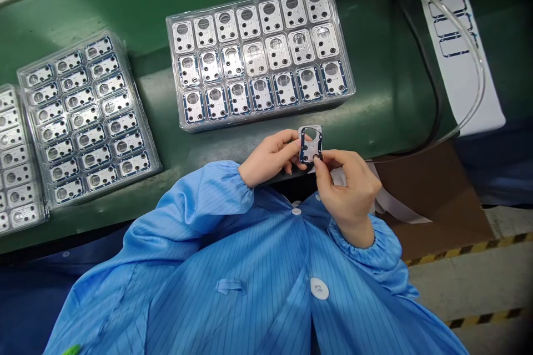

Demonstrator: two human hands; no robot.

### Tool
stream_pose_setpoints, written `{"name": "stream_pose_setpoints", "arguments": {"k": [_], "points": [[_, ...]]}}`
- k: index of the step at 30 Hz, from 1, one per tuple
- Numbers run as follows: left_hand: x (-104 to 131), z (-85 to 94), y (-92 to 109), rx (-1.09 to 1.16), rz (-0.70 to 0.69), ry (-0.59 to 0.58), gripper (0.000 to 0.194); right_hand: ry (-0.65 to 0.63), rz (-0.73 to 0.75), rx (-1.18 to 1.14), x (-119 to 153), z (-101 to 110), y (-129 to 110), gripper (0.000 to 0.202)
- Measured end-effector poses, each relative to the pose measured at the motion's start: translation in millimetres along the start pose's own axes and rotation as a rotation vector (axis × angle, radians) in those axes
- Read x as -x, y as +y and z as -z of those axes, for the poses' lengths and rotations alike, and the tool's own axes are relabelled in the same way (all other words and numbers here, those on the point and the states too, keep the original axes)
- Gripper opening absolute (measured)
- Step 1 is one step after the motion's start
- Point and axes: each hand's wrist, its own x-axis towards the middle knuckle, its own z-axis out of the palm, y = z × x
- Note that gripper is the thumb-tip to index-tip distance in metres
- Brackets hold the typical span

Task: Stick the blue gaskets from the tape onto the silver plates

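Note:
A small silver metal plate with a large round hole, smaller dark holes and a dark blue strip along its edges is held up between both hands. My left hand grips its left side with thumb and fingers. On the right, my right hand pinches its lower right corner. Just beyond the hands lies a stack of clear plastic trays with rows of similar plates. Several plates in its front row show blue edging, while most in the back row look plain silver.
More trays of plates stand on the green table at left. At right lie a white sheet with blue frame-shaped strips, a black cable and a clear tube. A brown cardboard box with white paper strips is below.

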Motion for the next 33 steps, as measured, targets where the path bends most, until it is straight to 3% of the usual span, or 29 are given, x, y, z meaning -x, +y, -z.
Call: {"name": "stream_pose_setpoints", "arguments": {"k": [9,18,23,33], "points": [[0.3,0.2,0.3,-0.018,-0.012,-0.001,0.025,-0.005,0.044,0.029,3.7,-0.8,1.8,0.014],[-0.6,0.3,-0.2,-0.02,-0.022,-0.006,0.023,-0.012,0.152,0.204,8.6,-3.2,7.7,0.013],[0.2,-0.3,1.5,0.035,-0.001,0.033,0.025,-0.041,0.244,0.291,14.1,-0.9,10.1,0.025],[1.4,-1.9,3.5,0.1,0.02,0.101,0.023,-0.129,0.102,0.091,20.4,1.7,1.0,0.042]]}}
